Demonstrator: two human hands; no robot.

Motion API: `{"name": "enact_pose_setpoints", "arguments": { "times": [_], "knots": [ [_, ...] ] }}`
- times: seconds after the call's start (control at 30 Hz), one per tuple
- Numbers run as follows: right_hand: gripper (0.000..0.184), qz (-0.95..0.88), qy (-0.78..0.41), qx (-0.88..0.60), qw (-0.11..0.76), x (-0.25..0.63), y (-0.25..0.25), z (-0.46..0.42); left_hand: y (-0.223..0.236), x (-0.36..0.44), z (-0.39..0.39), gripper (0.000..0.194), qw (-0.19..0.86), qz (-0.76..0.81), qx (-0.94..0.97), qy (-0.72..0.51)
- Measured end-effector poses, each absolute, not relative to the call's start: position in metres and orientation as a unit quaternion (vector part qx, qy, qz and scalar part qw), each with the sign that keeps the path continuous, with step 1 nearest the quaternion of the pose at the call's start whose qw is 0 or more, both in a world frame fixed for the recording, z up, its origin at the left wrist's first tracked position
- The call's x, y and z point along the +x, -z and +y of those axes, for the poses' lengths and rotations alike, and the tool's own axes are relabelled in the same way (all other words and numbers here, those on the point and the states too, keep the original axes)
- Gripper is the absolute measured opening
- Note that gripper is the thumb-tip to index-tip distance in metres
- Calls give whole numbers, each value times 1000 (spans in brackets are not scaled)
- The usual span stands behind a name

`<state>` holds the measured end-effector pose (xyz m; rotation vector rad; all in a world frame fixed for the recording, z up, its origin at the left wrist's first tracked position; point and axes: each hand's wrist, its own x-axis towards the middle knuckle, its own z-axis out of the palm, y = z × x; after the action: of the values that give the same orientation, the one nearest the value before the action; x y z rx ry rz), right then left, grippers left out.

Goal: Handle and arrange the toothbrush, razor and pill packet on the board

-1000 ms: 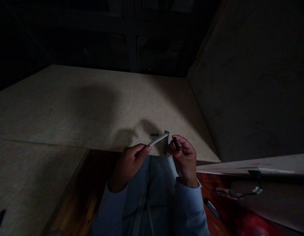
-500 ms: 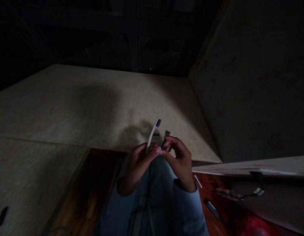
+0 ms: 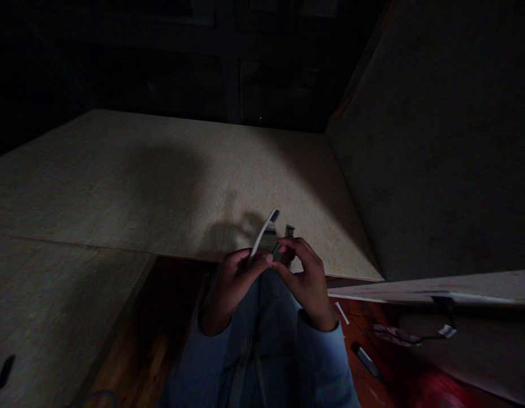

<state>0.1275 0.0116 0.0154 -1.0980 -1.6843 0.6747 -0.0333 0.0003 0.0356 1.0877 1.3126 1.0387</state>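
White toothbrush [image 3: 260, 235] is slanting upward above the bench [image 3: 245, 170], bristles uppermost, and the left hand [image 3: 232, 283] is grasping its handle. Just right of the toothbrush, the right hand [image 3: 305, 277] is pinching between its fingers [image 3: 297, 245] what seems, in this dimness, a small dark piece [image 3: 274, 250]. Behind the toothbrush, a dark strip [image 3: 269, 232] is lying on the bench.

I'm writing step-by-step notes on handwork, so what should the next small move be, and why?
Probably tip the toothbrush so its bristles approach the small dark piece: the left hand holds the toothbrush with its head raised, bristles apart from the piece, while the right hand holds the piece close by.
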Motion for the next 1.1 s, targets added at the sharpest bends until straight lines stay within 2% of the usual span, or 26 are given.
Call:
{"name": "enact_pose_setpoints", "arguments": {
  "times": [0.27,0.53,0.63,0.8,0.97,1.1],
  "knots": [
    [31,-687,-271,-446,506,125,-20,11,-40,-26,2,41,592,523,385,-478],
    [36,-666,-286,-444,527,125,-18,12,-37,-24,2,53,608,497,364,-500],
    [29,-657,-295,-435,539,125,-19,12,-34,-25,3,58,614,498,341,-508],
    [10,-626,-333,-420,567,127,-21,10,-34,-26,2,54,622,495,317,-518],
    [6,-594,-397,-399,575,128,-18,9,-37,-24,2,55,648,466,298,-524],
    [11,-572,-432,-381,585,127,-17,9,-38,-22,2,56,669,434,283,-533]
  ]
}}
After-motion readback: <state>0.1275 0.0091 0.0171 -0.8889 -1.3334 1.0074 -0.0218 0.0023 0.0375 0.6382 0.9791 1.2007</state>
